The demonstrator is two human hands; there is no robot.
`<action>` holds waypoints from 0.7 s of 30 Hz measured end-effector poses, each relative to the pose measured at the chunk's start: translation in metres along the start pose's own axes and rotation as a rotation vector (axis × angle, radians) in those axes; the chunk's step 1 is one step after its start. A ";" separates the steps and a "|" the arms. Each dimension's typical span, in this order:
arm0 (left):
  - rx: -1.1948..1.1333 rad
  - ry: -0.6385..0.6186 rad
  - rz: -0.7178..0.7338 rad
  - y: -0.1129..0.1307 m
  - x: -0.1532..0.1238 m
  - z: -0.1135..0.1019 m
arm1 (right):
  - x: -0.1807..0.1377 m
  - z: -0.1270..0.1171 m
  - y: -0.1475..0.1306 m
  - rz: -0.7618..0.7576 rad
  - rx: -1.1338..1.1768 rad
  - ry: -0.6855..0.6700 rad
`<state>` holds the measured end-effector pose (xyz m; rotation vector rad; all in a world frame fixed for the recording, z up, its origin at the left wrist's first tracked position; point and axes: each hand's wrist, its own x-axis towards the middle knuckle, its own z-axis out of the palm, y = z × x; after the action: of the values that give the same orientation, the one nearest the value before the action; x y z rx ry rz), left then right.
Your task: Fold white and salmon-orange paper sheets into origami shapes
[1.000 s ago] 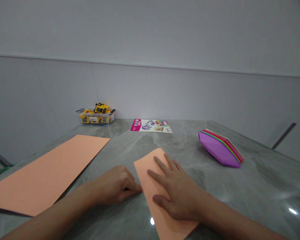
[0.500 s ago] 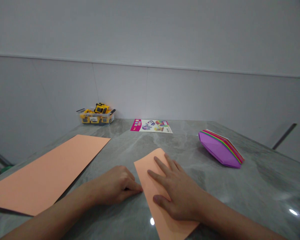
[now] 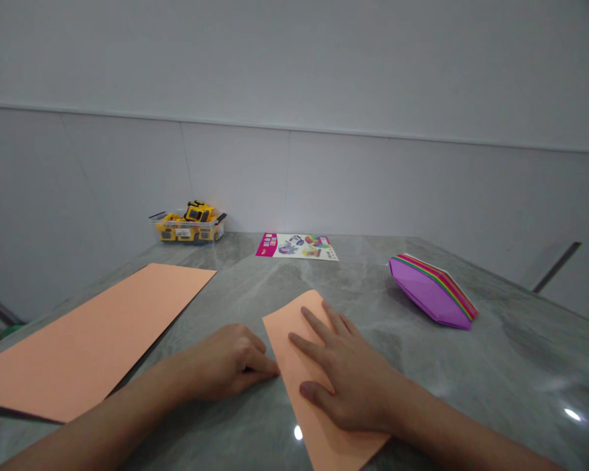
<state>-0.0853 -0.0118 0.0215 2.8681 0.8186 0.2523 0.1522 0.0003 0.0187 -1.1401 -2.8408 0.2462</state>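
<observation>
Apparently midway: small orange sheet pressed down, larger one untouched

The small orange sheet (image 3: 292, 366) lies on the grey marbled tabletop (image 3: 363, 281), directly before the person. The right hand (image 3: 346, 376) rests palm-down across it, fingers spread, gripping nothing. The left hand (image 3: 235, 363) is curled, its index fingertip at the sheet's left edge; whether it pinches the paper, I cannot tell. The piece looks folded, though no crease shows clearly, so how much shaping is done stays uncertain. Left of both hands, the large orange sheet (image 3: 103, 333) lies flat, seemingly unworked. At right, a purple paper bundle (image 3: 429, 291) with rainbow-coloured layers already looks folded.
</observation>
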 end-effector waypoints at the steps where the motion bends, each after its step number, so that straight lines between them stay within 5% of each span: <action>1: 0.025 0.007 -0.008 0.000 -0.001 0.000 | 0.000 0.000 0.000 -0.003 -0.002 0.000; 15: -0.030 0.027 -0.093 0.002 -0.001 0.003 | 0.000 0.001 0.000 -0.017 -0.013 0.003; 21: 0.018 0.050 -0.273 0.015 0.010 0.004 | 0.000 -0.001 -0.001 -0.009 0.000 -0.013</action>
<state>-0.0691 -0.0193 0.0215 2.7321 1.2125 0.2844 0.1521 -0.0004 0.0197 -1.1294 -2.8567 0.2542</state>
